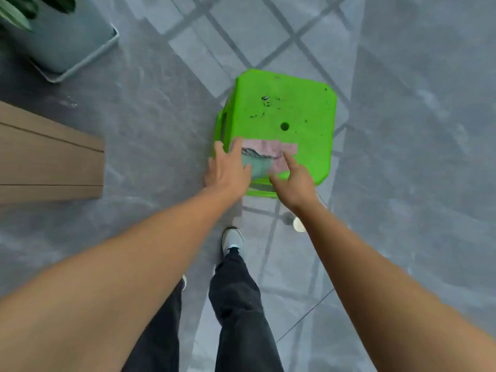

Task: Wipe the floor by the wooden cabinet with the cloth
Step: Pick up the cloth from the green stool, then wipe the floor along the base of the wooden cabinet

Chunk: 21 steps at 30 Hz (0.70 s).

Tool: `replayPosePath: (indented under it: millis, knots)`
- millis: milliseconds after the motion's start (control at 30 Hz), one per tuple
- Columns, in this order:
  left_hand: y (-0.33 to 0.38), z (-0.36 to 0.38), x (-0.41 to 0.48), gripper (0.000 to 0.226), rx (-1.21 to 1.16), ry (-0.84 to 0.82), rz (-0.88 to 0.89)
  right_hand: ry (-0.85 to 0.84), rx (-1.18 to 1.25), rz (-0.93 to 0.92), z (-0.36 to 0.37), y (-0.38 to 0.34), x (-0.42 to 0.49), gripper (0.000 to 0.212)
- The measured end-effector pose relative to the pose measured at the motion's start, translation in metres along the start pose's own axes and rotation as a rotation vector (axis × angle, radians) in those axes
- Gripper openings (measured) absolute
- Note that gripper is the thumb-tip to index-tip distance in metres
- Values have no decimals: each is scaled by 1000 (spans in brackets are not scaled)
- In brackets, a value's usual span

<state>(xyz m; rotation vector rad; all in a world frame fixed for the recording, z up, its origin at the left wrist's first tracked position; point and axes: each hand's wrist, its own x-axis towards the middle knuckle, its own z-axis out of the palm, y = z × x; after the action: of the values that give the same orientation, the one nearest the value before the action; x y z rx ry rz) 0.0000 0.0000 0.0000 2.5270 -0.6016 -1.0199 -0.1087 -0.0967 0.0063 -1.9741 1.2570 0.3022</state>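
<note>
A pink and pale green cloth [265,157] lies folded on the near edge of a bright green plastic stool [292,114]. My left hand [228,167] reaches over the cloth's left end with fingers spread, touching or just above it. Over the cloth's right end my right hand [294,181] hovers with the index finger stretched out onto the pink part. Neither hand has closed around it. The wooden cabinet [51,157] shows as a brown slatted corner at the left edge, standing on the grey tiled floor [150,124].
A grey square planter [64,41] with green leaves stands at the top left. My dark trouser legs and a grey shoe [233,241] are below the stool. A small white round thing [298,224] lies on the floor by my right forearm.
</note>
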Motion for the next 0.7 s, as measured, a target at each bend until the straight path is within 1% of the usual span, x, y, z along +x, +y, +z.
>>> replayPosePath:
  millis: [67,100,133,200,267,333,367,433,533,567,633,700]
  knots:
    - [-11,19,42,64,-127,43,-1,116,102,-41,21,1,37,70]
    - [-21,29,57,62,-197,48,13,167,135,-45,32,0,50,68]
    - [-31,36,67,56,-270,55,17,213,137,-47,43,-1,60,63]
    - [-50,51,76,40,-423,117,62,297,79,-49,67,2,70,44]
    - [-70,58,77,30,-613,128,81,389,45,-73,85,1,71,31]
    - [-98,60,73,28,-832,109,26,438,47,-166,105,-8,67,26]
    - [-116,60,71,26,-923,135,-21,431,44,-255,117,-16,64,25]
    - [-160,61,66,25,-1071,214,-159,346,39,-449,152,-36,53,26]
    - [-242,65,64,25,-1259,341,-390,87,18,-695,231,-64,49,31]
    - [-274,69,66,24,-1287,391,-465,-13,-2,-734,263,-71,54,32]
    - [-336,81,74,24,-1296,494,-584,-224,-97,-739,329,-85,74,34]
    - [-396,95,92,27,-1278,590,-627,-367,-182,-745,395,-99,105,36]
